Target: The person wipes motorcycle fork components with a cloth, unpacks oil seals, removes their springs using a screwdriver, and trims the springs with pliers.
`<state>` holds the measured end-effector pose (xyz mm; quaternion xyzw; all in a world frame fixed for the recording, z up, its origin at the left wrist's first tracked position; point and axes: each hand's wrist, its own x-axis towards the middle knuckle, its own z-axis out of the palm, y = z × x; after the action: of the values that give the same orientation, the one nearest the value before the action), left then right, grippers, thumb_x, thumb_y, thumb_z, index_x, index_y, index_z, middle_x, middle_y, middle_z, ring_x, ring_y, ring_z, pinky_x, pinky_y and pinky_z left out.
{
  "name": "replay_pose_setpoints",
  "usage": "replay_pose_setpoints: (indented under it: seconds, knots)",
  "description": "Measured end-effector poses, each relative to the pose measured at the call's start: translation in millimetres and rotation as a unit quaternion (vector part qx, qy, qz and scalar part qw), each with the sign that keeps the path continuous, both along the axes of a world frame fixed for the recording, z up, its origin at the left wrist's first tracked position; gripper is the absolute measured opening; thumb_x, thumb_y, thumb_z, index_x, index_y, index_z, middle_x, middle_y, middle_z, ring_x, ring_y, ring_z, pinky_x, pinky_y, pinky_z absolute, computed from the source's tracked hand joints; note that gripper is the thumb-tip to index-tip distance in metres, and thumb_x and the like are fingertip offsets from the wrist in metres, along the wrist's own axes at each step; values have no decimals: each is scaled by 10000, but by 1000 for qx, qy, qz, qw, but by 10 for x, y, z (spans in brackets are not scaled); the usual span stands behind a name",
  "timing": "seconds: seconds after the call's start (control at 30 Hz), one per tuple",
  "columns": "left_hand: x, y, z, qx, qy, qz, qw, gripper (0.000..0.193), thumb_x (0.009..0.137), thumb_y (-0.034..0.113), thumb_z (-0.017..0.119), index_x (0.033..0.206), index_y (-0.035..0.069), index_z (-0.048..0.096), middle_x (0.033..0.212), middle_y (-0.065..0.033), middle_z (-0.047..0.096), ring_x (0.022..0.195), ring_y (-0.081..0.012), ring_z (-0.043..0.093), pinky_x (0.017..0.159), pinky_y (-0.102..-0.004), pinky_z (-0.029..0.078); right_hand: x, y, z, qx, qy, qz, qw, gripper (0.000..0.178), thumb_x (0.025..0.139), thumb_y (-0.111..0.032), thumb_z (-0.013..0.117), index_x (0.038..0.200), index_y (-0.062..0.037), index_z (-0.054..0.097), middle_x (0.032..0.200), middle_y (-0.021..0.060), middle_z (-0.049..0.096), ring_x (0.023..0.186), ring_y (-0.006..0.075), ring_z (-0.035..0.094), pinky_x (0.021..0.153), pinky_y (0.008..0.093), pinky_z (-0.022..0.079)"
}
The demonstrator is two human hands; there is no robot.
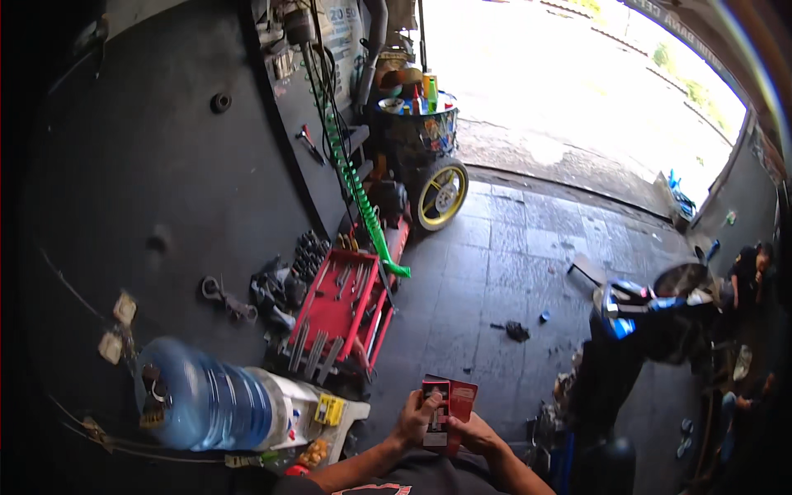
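Close in front of my body, my left hand is closed round a flat black, red and white packet, its thumb lying across the front. My right hand grips a flat red packet just beside and partly behind the black one, with the thumb near its lower part. The two pieces overlap; whether they are joined or separate I cannot tell. Both are held upright above the tiled floor, and their lower ends lie against my dark shirt.
To the left stands a red tool tray with several wrenches, beside a large blue water bottle on a white stand. A green coiled hose hangs near a yellow-rimmed wheel. At right is a dark motorcycle; people are beyond it.
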<state>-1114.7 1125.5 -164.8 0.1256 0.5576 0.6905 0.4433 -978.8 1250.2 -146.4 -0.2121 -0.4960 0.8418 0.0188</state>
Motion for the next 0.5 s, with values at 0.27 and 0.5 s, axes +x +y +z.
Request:
replay_pose_setpoints:
  seconds: [0.27,0.5]
  knots:
    - [-1483,1341,522,-38,110,147,982,444,932,412,681,1107,33,531,966,-49,607,875,-139,568,805,-306,473,-1871,1631,486,19,12,167,986,862,754,-607,798,1326,-21,526,1194,69,620,1123,179,568,953,365,472]
    - [-3015,2589,272,-77,186,107,974,529,899,454,722,1087,-14,564,968,-95,649,905,-160,604,831,-317,488,-3238,2762,30,9,-32,121,992,789,805,-582,762,1313,-17,548,1182,77,622,1057,167,575,904,340,475]
